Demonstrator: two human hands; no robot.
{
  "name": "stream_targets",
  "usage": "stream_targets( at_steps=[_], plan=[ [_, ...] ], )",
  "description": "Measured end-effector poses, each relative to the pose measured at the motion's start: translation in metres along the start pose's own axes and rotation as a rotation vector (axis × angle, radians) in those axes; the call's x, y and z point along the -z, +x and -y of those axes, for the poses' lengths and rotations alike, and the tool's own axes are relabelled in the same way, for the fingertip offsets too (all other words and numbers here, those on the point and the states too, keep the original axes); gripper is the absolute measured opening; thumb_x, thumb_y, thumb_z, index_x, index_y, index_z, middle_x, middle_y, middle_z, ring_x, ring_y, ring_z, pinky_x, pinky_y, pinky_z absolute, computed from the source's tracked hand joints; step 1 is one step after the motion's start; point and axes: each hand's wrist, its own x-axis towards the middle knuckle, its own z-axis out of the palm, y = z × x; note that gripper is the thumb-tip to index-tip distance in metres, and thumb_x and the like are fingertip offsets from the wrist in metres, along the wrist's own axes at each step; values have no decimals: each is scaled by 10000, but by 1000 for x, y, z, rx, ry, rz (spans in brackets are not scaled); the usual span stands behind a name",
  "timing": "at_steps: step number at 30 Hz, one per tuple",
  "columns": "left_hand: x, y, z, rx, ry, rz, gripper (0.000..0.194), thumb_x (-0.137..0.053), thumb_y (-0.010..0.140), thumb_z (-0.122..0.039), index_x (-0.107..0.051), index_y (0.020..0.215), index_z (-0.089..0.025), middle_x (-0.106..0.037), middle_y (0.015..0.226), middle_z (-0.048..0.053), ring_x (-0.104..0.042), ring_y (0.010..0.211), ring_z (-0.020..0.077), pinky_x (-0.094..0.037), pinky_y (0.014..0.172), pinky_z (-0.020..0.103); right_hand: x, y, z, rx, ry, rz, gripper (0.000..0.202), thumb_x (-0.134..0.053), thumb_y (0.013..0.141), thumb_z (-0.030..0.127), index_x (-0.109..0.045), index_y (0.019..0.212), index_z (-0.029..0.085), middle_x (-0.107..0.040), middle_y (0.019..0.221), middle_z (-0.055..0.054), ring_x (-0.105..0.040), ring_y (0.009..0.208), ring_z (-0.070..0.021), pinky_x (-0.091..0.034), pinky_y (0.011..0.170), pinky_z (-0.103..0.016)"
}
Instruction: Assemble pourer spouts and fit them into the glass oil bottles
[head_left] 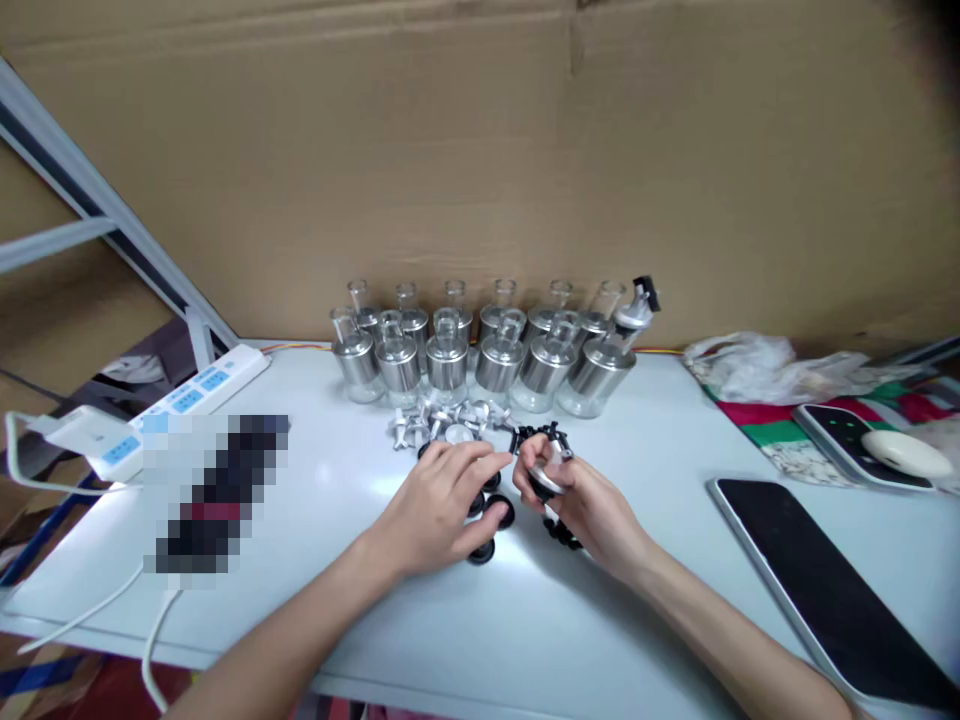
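The right hand [586,503] is pinching a spout [546,482] between thumb and fingers, probably so that the piece is staying in plain sight. The left hand [442,505] is spreading loosely, palm down, over black caps [500,514]; I cannot tell whether it is touching one. Black clips [564,535] are lying around the right hand, and silver tops [457,432] are lying beyond the left, seemingly sorted by kind for short reaches. Behind, bottles [499,362] are standing in two rows, the front right one bearing another spout [634,314]. Cardboard [480,150] is closing off the desk's [330,490] back; room is opening leftward toward the power strip [229,378] and rightward toward the phone [825,590].
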Motion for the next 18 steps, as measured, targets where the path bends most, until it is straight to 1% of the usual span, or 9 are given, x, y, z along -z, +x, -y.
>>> stream_targets(
  at_steps=[3, 6, 8, 9, 11, 13, 14, 16, 18],
  plan=[
    [-2, -3, 5, 64, -52, -23, 394, -472, 898, -216, -338, 1267, -179, -559, 1121, 127, -560, 988, 227, -475, 831, 376, -3, 4, 11, 76, -179, 64, 65, -453, 729, 254, -472, 748, 195, -464, 590, 23, -362, 578, -141, -289, 579, -288],
    [-3, -2, 8, 140, -124, -63, 407, -473, 895, -208, -324, 1273, -214, -517, 1146, 117, -559, 917, 201, -478, 843, 382, -7, 9, 40, 200, -345, 67, 52, -425, 763, 230, -468, 760, 202, -460, 638, 11, -382, 604, -152, -311, 591, -300],
    [0, 2, 8, 179, -148, -85, 398, -471, 894, -201, -329, 1264, -223, -494, 1157, 114, -551, 891, 188, -478, 849, 381, -8, 12, 69, 342, -533, -20, 103, -441, 846, 279, -500, 804, 206, -476, 712, -2, -413, 634, -155, -341, 597, -299],
    [2, 5, 8, 184, -150, -90, 396, -472, 892, -198, -329, 1261, -225, -487, 1159, 113, -547, 899, 188, -477, 853, 380, -8, 12, 85, 444, -648, -71, 124, -473, 869, 319, -524, 845, 208, -490, 751, -8, -429, 655, -155, -356, 607, -296],
    [11, 14, 5, 173, -139, -102, 397, -474, 890, -191, -328, 1256, -226, -483, 1149, 110, -541, 928, 195, -475, 858, 376, -4, 14, 115, 676, -804, -187, 153, -551, 856, 350, -564, 911, 208, -535, 845, -24, -478, 702, -153, -380, 634, -294],
    [21, 26, 3, 156, -120, -121, 386, -472, 889, -187, -333, 1247, -226, -485, 1135, 106, -540, 945, 199, -475, 854, 369, 2, 16, 138, 843, -794, -333, 169, -626, 813, 323, -557, 926, 218, -573, 836, -14, -518, 691, -147, -399, 619, -283],
    [27, 33, 1, 153, -109, -132, 377, -471, 889, -187, -339, 1241, -224, -486, 1134, 106, -540, 953, 200, -475, 854, 367, 6, 17, 145, 912, -745, -375, 216, -667, 779, 295, -537, 936, 224, -596, 849, -11, -552, 722, -153, -418, 633, -282],
    [36, 50, 0, 154, -86, -156, 357, -468, 888, -188, -355, 1225, -219, -493, 1136, 106, -536, 995, 211, -470, 873, 374, 12, 21, 153, 980, -675, -429, 243, -699, 747, 272, -517, 900, 223, -629, 859, -13, -595, 763, -166, -443, 657, -286],
    [40, 69, 2, 167, -53, -156, 332, -472, 886, -195, -382, 1204, -214, -508, 1153, 106, -521, 1063, 230, -449, 921, 403, 16, 26, 153, 984, -731, -496, 160, -651, 789, 299, -528, 839, 210, -634, 820, -17, -596, 729, -166, -438, 645, -286]
  ],
)
